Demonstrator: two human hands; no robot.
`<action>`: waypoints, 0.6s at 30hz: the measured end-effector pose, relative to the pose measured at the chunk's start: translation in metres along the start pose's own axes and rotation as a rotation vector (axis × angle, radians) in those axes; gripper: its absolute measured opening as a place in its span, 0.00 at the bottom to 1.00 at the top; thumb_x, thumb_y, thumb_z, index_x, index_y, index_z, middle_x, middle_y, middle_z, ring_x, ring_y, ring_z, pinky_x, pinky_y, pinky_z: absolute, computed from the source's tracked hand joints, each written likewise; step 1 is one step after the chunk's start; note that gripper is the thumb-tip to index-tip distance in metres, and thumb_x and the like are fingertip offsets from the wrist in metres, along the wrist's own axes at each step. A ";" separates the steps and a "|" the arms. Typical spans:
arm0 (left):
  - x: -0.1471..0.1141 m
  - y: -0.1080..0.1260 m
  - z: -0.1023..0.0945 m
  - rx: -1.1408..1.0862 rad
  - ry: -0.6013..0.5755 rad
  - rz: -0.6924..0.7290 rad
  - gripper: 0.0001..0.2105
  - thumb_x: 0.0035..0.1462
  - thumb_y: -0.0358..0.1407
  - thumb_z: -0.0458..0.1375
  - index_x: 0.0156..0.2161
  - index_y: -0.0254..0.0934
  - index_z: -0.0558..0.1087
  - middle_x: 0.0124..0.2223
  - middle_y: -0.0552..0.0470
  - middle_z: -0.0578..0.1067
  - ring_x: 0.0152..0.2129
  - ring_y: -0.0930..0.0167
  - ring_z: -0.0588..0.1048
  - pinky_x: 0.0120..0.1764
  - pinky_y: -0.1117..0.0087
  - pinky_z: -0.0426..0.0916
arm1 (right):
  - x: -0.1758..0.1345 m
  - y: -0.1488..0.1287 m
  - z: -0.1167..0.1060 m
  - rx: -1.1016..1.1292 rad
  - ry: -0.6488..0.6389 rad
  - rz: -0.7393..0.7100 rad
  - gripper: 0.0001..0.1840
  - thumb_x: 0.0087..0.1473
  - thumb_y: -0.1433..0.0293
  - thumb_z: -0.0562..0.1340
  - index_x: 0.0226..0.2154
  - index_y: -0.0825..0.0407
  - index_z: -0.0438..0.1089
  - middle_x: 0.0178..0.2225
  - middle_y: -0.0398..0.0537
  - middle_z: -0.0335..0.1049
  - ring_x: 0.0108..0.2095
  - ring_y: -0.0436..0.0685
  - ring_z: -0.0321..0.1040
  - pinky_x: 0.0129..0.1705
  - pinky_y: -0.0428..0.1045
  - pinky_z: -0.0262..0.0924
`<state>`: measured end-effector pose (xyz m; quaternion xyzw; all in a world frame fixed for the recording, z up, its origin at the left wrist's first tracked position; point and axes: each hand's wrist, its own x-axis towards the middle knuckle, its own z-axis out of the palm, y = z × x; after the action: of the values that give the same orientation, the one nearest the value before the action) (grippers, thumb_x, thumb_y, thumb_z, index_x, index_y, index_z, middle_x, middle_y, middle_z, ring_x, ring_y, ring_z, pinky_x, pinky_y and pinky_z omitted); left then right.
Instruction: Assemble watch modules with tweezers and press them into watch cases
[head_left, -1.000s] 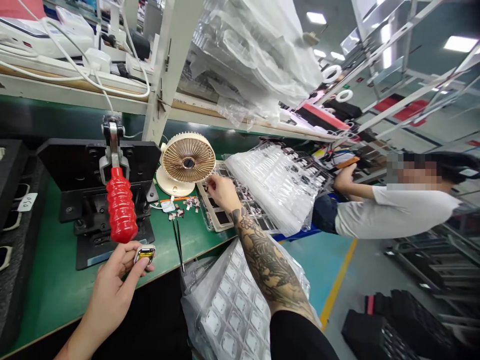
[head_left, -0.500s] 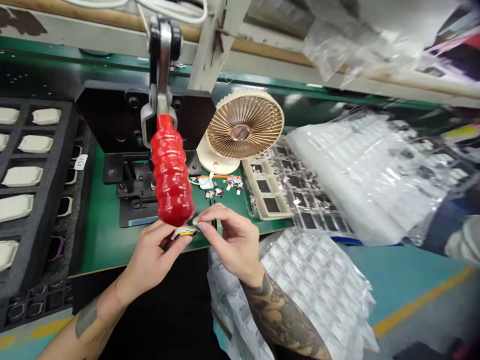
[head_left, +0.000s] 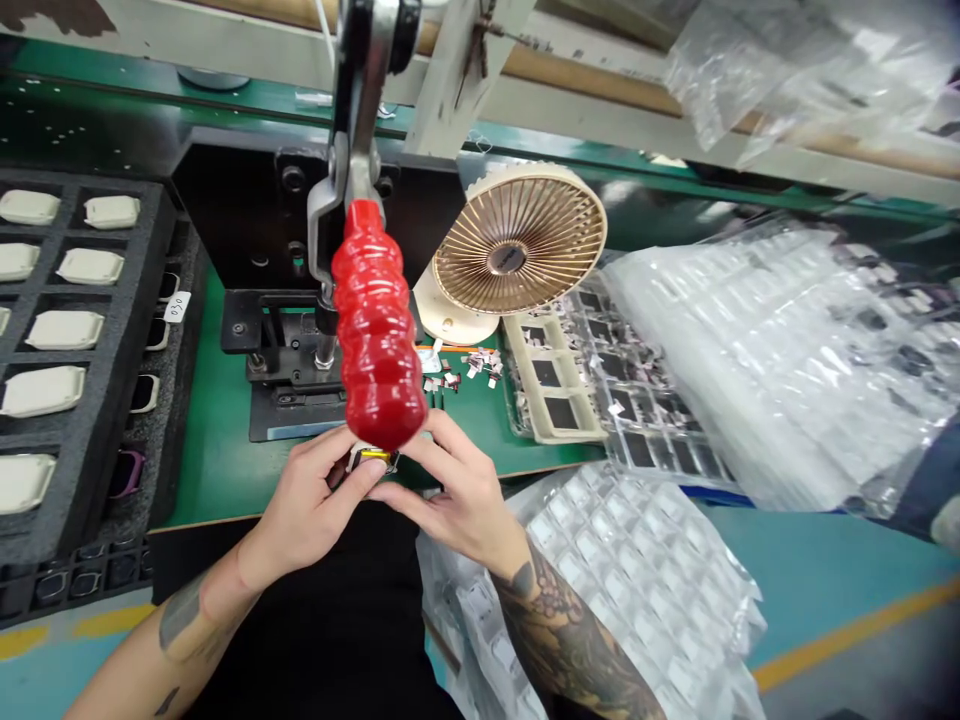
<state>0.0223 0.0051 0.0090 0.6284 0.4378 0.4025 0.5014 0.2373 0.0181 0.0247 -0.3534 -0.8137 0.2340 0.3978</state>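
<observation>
A small watch case (head_left: pixel 373 456) with a yellow part inside is held low in front of me, over the front edge of the green bench. My left hand (head_left: pixel 315 490) closes on it from the left, thumb across its near side. From the right, my right hand (head_left: pixel 457 490) bends its fingers round the case, its thumb close to my left thumb. The red handle (head_left: pixel 379 340) of a lever press (head_left: pixel 292 375) hangs right above and hides part of the case and of my right fingertips.
Left, a black foam tray (head_left: pixel 154 250) bears rows of white watch cases (head_left: pixel 64 330). A beige fan (head_left: pixel 517 245) stands behind small loose parts (head_left: pixel 484 365). To the right are a cream divided box (head_left: pixel 551 400), clear plastic trays (head_left: pixel 637 400) and bagged trays (head_left: pixel 757 370). A sheet of plastic pockets (head_left: pixel 615 560) hangs at the edge.
My right fingers have gone from pinching a small pale piece beside the case to wrapping round the case. The pale piece is out of sight. The view has shifted a little.
</observation>
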 end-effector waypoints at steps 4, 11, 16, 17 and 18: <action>0.000 -0.003 0.000 0.020 0.011 0.000 0.11 0.77 0.41 0.60 0.43 0.38 0.78 0.36 0.54 0.75 0.30 0.71 0.68 0.35 0.68 0.61 | -0.004 -0.001 0.007 -0.070 0.022 -0.039 0.25 0.69 0.73 0.70 0.65 0.47 0.72 0.54 0.56 0.78 0.53 0.62 0.79 0.55 0.58 0.80; -0.004 -0.008 -0.005 0.108 -0.033 -0.026 0.12 0.76 0.43 0.60 0.45 0.38 0.81 0.37 0.52 0.80 0.32 0.70 0.75 0.37 0.69 0.68 | -0.012 -0.002 0.020 -0.331 0.050 -0.168 0.24 0.72 0.71 0.67 0.67 0.53 0.70 0.53 0.60 0.82 0.54 0.64 0.81 0.55 0.59 0.79; -0.010 -0.009 -0.004 -0.007 0.179 -0.100 0.10 0.67 0.41 0.71 0.50 0.41 0.82 0.41 0.55 0.86 0.35 0.69 0.85 0.45 0.72 0.80 | -0.042 -0.004 0.016 -0.340 0.124 0.017 0.26 0.72 0.60 0.68 0.66 0.53 0.71 0.61 0.61 0.78 0.63 0.59 0.76 0.65 0.54 0.76; -0.011 -0.007 -0.003 -0.042 0.216 -0.122 0.13 0.66 0.41 0.73 0.51 0.42 0.80 0.45 0.55 0.87 0.39 0.68 0.87 0.50 0.71 0.82 | -0.052 -0.003 0.011 -0.350 0.184 0.079 0.26 0.71 0.61 0.69 0.65 0.53 0.72 0.60 0.61 0.78 0.63 0.60 0.77 0.65 0.54 0.76; -0.013 -0.005 -0.001 -0.056 0.225 -0.142 0.15 0.65 0.40 0.74 0.53 0.43 0.79 0.48 0.56 0.88 0.43 0.66 0.88 0.54 0.69 0.82 | -0.064 -0.002 0.005 -0.363 0.265 0.153 0.25 0.70 0.62 0.69 0.65 0.53 0.72 0.59 0.61 0.79 0.61 0.60 0.78 0.63 0.55 0.77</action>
<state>0.0168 -0.0065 0.0039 0.5325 0.5231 0.4460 0.4938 0.2606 -0.0323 -0.0077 -0.5076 -0.7538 0.0648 0.4122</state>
